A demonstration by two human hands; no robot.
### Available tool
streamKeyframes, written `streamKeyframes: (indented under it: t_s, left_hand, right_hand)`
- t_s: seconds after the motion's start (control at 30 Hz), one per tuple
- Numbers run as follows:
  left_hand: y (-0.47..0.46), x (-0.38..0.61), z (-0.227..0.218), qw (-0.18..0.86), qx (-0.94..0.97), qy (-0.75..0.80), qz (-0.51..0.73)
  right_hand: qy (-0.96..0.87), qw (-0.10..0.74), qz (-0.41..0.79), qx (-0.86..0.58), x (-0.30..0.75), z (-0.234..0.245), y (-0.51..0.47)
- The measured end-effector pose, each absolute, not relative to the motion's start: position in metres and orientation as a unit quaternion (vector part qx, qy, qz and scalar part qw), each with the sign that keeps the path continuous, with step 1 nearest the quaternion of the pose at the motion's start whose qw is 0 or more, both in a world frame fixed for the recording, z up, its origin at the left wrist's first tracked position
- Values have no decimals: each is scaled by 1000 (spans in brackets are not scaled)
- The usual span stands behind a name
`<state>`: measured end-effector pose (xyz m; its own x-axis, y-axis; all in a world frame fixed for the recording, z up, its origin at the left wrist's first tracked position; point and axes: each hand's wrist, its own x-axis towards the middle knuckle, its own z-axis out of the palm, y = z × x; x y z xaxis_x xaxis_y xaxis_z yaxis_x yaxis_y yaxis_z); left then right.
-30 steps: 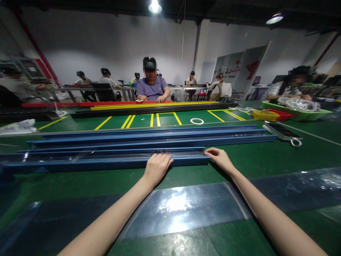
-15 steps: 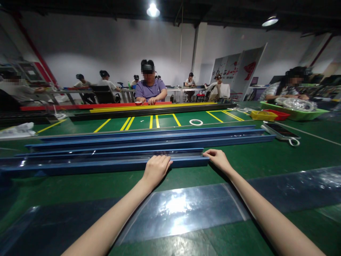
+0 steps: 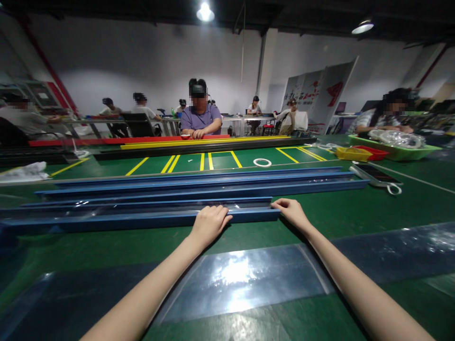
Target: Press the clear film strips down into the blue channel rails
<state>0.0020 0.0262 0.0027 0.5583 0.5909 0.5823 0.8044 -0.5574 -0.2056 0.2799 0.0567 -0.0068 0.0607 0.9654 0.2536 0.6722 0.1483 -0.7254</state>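
A long blue plastic channel point(image 3: 142, 222) lies across the green table in front of me, with clear plastic film point(image 3: 245, 205) along its trough. My left hand point(image 3: 211, 223) is closed over the near wall of this channel, a little left of its right end. At that right end, the fingers of my right hand point(image 3: 289, 210) are pinched together in the channel's opening; what lies between the fingertips is too small to make out. Just behind are more blue channels point(image 3: 249, 190), parallel to the first. Under my forearms a wide clear plastic sheet point(image 3: 263, 279) lies flat and glossy.
A phone point(image 3: 378, 173) and a white tape ring point(image 3: 262, 162) lie beyond the channels. Farther back are yellow strips point(image 3: 213, 142) and black strips, a yellow tray point(image 3: 351, 153) and a green basket point(image 3: 408, 151). A person point(image 3: 202, 118) sits across the table, another at right.
Both my hands stay almost where they were. The light reflections on the film in the channel have shifted slightly. Across the table, the person's hands have drawn closer together.
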Motion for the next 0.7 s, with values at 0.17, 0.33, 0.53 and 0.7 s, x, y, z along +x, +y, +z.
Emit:
streamKeyframes:
  t_s: [0.17,0.33,0.53,0.7]
  left_hand:
    - [29,0,6,215,-864,-406,-208]
    - [31,-2,12,189,-876,-407,-179]
    - [30,-4,13,165,-883,-397,-189]
    - [31,-4,12,167,-882,-402,-183]
  right_hand:
    - [-657,380,191,-622,280,-7,57]
    - [-658,369,199,-626,280,-7,57]
    - [-661,366,198,-625,279,-7,56]
    - [-660,367,198,-624,278,-7,55]
